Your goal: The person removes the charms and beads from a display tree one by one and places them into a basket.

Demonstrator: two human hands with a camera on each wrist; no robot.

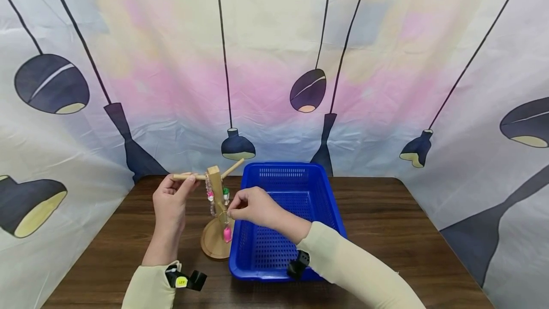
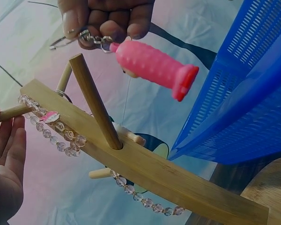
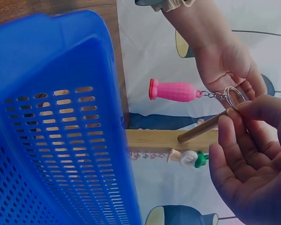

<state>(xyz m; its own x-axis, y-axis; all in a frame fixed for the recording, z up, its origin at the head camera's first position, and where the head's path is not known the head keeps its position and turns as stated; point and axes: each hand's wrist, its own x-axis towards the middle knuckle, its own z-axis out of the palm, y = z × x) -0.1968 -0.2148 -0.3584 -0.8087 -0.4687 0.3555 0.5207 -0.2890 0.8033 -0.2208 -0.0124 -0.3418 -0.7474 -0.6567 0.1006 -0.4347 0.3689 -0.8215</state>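
A wooden peg stand (image 1: pixel 217 187) on a round base carries strung ornaments. My left hand (image 1: pixel 170 202) grips one of its upper pegs between thumb and fingers. My right hand (image 1: pixel 260 208) pinches the metal ring (image 3: pixel 234 97) of a keychain with a pink, bumpy charm (image 2: pixel 152 65). In the right wrist view this ring is right at the tip of a front peg (image 3: pixel 203 127), with the charm dangling from its chain. Clear bead bracelets hang on other pegs, one (image 2: pixel 56 139) with a pink-and-white charm. A green-and-white charm (image 3: pixel 191 158) hangs on the stand's far side.
Directly right of the stand is a blue perforated plastic basket (image 1: pixel 285 165), beneath my right forearm. Both rest on a dark wood-grain table (image 1: pixel 377 242). Behind the table hangs a cloth backdrop (image 1: pixel 274 23) printed with lamps. Dark cameras are strapped to both wrists.
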